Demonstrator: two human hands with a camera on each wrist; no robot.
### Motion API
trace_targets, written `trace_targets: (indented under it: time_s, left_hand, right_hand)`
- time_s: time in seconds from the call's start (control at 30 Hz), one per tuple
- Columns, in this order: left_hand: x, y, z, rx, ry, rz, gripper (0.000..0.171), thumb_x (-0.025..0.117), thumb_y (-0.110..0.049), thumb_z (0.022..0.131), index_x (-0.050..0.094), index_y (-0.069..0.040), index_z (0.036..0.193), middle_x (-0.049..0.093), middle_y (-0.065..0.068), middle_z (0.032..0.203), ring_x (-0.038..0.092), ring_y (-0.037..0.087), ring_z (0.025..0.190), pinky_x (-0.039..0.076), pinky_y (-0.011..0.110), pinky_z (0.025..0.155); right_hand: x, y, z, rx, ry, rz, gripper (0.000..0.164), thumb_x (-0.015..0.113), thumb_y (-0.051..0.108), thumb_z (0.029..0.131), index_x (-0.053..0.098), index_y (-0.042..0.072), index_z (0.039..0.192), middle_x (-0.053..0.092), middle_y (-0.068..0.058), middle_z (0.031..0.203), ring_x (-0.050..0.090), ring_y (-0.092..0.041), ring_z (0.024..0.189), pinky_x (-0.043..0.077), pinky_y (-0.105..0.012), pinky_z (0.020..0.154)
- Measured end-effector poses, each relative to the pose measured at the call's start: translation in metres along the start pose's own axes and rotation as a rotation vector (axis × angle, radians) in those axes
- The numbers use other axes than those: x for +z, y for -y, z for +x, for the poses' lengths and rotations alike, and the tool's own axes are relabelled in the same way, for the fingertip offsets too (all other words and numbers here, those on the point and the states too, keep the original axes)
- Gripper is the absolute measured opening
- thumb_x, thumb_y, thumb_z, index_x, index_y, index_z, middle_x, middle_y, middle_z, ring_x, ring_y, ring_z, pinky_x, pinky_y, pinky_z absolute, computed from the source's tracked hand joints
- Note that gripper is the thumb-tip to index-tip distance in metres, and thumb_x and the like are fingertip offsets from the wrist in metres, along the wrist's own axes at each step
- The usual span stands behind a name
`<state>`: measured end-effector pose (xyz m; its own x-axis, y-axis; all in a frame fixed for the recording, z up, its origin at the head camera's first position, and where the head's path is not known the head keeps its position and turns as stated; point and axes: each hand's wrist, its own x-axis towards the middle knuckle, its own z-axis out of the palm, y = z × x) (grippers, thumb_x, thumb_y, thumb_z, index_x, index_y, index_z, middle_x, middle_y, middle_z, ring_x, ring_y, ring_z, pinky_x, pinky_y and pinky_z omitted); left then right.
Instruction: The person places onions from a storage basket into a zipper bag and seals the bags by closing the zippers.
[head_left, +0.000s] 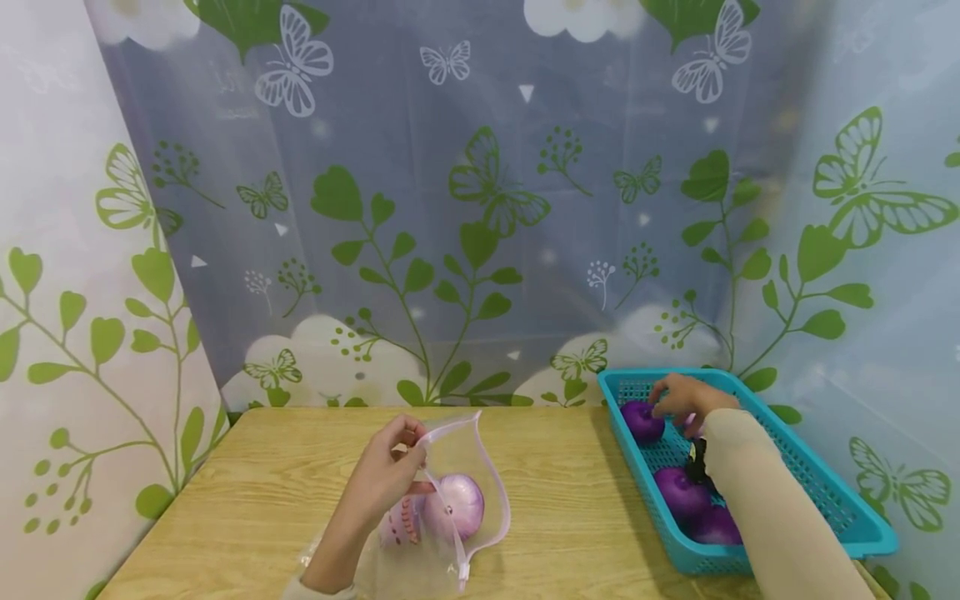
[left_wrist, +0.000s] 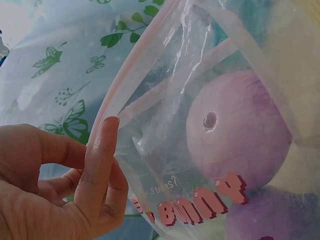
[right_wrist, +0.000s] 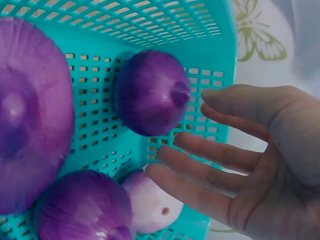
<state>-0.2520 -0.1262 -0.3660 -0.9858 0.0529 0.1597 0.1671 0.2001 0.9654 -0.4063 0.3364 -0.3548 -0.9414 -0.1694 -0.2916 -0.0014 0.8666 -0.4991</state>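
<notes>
A: Gripping what with the left hand (head_left: 382,473)?
B: Clamped on the edge of a clear plastic bag (head_left: 505,500), with fingers pinching its rim beside the spread mouth.
A: Marked in any way?
B: Yes, printed with red letters reading "BUNNY". Seen over a wooden table (head_left: 566,508), to the left of the basket (head_left: 810,452).
A: Containing what?
B: Holding a pale purple onion (head_left: 463,504) near the mouth, visible through the film. In the left wrist view, showing also a darker onion (left_wrist: 265,215) just below, partly cut off.
A: And with the right hand (head_left: 688,398)?
B: Hovering at the far end of the basket, with fingers spread apart. Just beside a dark purple onion (head_left: 641,422), with a small gap left at the thumb in the right wrist view.
A: Near anything else?
B: Close to a whitish onion (right_wrist: 156,206) below the fingers, and farther from two purple onions (head_left: 681,493) toward the basket's near end.
</notes>
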Motion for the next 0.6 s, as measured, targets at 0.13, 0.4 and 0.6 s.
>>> trace_targets:
  time_s: [0.13, 0.4, 0.6]
  left_hand:
    - [0.000, 0.000, 0.000, -0.004, -0.004, 0.002, 0.005, 0.056, -0.002, 0.102, 0.058, -0.003, 0.107, 0.052, 0.011, 0.098, 0.057, 0.019, 0.078, 0.067, 0.031, 0.061]
    - [0.000, 0.000, 0.001, -0.006, -0.001, 0.003, 0.005, 0.055, -0.001, 0.102, 0.058, -0.002, 0.107, 0.053, 0.012, 0.100, 0.058, 0.020, 0.080, 0.067, 0.031, 0.061]
    - [-0.001, 0.001, 0.001, -0.004, 0.004, 0.000, 0.006, 0.055, -0.001, 0.102, 0.057, -0.002, 0.107, 0.053, 0.012, 0.100, 0.057, 0.020, 0.080, 0.067, 0.031, 0.061]
  right_hand:
    - [0.004, -0.005, 0.008, 0.019, 0.002, 0.018, 0.052, 0.060, 0.017, 0.101, 0.046, -0.005, 0.146, 0.045, -0.040, 0.141, 0.062, -0.049, 0.112, 0.067, -0.049, 0.079]
    - [0.018, -0.010, 0.022, 0.058, 0.032, 0.101, 0.058, 0.051, 0.018, 0.106, 0.030, -0.002, 0.156, 0.022, -0.044, 0.155, 0.044, -0.065, 0.131, 0.059, -0.066, 0.094]
    - [0.022, -0.007, 0.022, 0.062, 0.043, 0.144, 0.058, 0.045, 0.016, 0.108, 0.023, -0.003, 0.158, 0.018, -0.045, 0.157, 0.040, -0.067, 0.133, 0.057, -0.068, 0.097]
